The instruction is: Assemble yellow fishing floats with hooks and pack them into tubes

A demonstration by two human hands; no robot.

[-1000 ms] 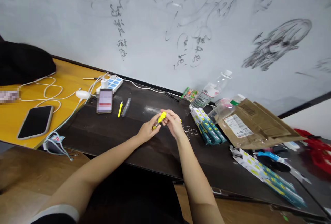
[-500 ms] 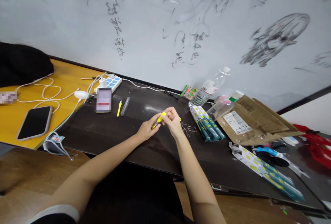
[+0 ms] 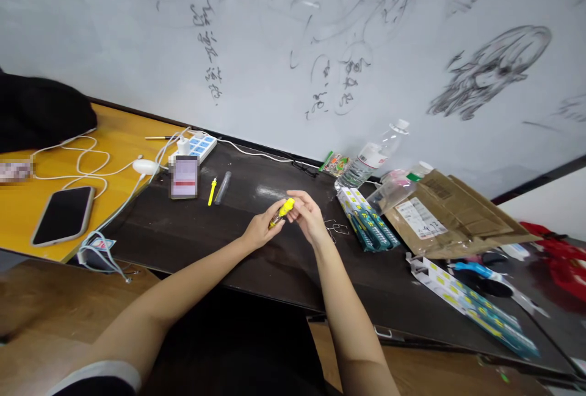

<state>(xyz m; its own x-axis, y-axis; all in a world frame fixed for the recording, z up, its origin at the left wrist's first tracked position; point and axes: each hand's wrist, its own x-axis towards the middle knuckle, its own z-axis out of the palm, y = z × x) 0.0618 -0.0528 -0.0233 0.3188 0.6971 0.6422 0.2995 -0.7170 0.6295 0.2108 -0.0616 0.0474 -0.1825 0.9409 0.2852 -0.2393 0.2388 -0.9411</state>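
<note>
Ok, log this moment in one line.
left hand: grips yellow piece | right hand: at its upper end | dark table: yellow stick beside clear tube

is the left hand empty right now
No, the left hand grips a yellow piece, whose bright end sticks out toward the right hand.

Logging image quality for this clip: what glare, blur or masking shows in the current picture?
Head view: a pale patch, likely glare, on the dark table; head view: the red item at the right edge looks smeared; head view: the phone beside the power strip is pixelated; head view: the yellow piece in the left hand is too small for detail.
</note>
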